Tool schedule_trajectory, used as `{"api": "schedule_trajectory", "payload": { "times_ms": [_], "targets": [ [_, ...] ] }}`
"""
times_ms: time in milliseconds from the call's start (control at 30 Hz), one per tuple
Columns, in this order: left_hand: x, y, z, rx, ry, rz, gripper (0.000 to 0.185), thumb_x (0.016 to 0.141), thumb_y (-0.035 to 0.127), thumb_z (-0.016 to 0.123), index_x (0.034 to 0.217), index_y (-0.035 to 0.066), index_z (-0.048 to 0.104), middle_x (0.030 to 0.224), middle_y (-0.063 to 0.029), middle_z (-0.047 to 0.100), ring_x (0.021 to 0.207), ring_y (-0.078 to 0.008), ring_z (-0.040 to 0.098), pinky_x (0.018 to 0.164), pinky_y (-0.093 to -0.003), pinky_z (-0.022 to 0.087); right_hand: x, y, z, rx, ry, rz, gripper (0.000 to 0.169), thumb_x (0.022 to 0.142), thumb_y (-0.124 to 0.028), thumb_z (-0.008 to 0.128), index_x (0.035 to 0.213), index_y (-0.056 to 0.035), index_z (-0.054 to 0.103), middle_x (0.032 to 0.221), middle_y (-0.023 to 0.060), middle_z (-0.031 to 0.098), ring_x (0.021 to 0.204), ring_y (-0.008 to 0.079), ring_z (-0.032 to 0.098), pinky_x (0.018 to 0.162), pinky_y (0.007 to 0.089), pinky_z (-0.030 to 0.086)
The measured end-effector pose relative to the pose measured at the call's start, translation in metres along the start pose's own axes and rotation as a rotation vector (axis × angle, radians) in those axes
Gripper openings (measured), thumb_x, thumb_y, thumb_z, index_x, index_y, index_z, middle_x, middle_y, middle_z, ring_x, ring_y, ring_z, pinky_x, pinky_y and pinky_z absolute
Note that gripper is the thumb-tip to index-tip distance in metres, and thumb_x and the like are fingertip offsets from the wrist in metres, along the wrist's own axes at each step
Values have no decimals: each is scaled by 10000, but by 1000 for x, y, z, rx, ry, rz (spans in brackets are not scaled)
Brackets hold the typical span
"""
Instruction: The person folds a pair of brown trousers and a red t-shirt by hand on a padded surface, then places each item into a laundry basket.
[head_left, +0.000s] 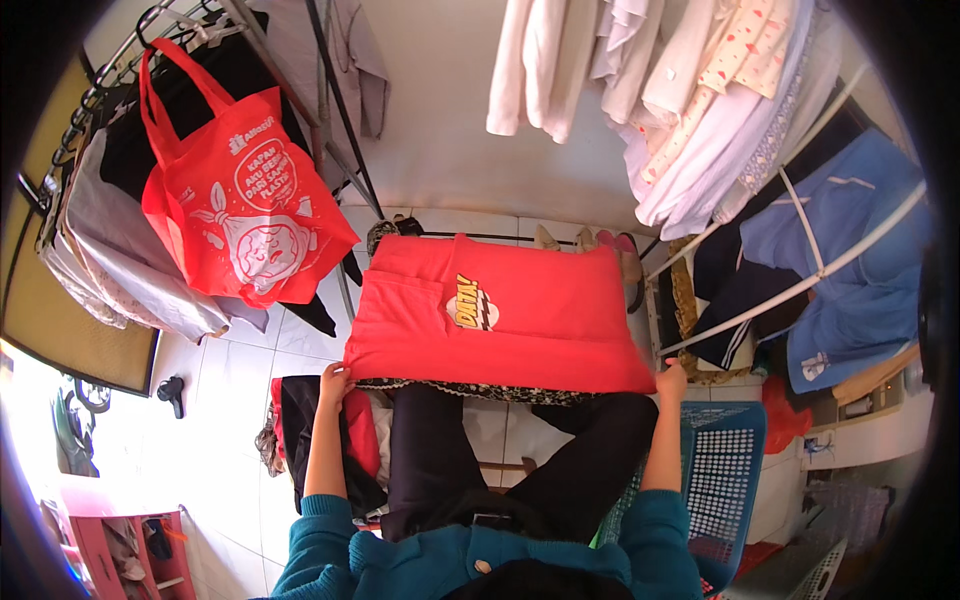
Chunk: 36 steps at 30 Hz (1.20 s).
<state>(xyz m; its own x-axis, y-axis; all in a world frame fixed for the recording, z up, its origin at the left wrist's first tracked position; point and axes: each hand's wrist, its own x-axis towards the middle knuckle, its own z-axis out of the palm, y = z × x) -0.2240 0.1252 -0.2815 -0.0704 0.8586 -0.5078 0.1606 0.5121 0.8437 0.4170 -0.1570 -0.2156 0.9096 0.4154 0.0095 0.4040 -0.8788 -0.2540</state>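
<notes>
A red T-shirt (555, 300) with a yellow-and-white print lies partly folded, spread over a board or table. Its near left corner is pinched by my left hand (336, 384). At the near right corner my right hand (671, 381) grips the same fabric. Below the shirt's near edge shows a strip of black patterned cloth with a scalloped trim (480, 393). What supports the shirt is otherwise hidden. My legs are spread beneath that edge.
A blue plastic basket (724, 480) stands by my right arm. Piled clothes (364, 435) lie at my left. A red tote bag (247, 202) and garments hang on the left rack. Light shirts (675, 90) hang at upper right, beside a white metal frame (795, 289). Shoes (585, 240) sit beyond.
</notes>
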Motion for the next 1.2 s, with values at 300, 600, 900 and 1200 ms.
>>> {"api": "schedule_trajectory", "payload": {
  "times_ms": [300, 600, 900, 1200],
  "targets": [
    [57, 43, 22, 479, 114, 385, 312, 768, 285, 669, 924, 15, 663, 853, -154, 667, 802, -265, 645, 712, -350, 489, -142, -253, 28, 488, -240, -904, 227, 774, -156, 655, 969, -42, 626, 945, 146, 642, 903, 316, 615, 775, 403, 490],
    [29, 89, 34, 541, 83, 514, 196, 752, 195, 690, 830, 18, 660, 834, -94, 668, 768, -216, 637, 685, -318, 480, -182, -343, 86, 272, -466, -726, 309, 764, -283, 700, 942, -43, 623, 790, 89, 654, 791, 235, 622, 711, 315, 456],
    [10, 90, 4, -728, -623, 443, 44, 805, 69, 518, 792, 63, 560, 1221, -182, 558, 1093, -229, 519, 1022, -347, 288, -168, -336, 69, 1168, -525, -1144, 192, 823, -171, 652, 719, -30, 573, 896, 30, 626, 816, 179, 575, 705, 304, 426],
    [69, 58, 38, -83, -80, 459, 158, 876, 122, 589, 976, 1, 604, 863, -42, 644, 783, -83, 575, 700, -212, 439, -156, -349, 102, 588, -585, -723, 179, 848, -211, 626, 939, -59, 601, 794, 55, 624, 690, 177, 580, 659, 302, 460]
  ]
}}
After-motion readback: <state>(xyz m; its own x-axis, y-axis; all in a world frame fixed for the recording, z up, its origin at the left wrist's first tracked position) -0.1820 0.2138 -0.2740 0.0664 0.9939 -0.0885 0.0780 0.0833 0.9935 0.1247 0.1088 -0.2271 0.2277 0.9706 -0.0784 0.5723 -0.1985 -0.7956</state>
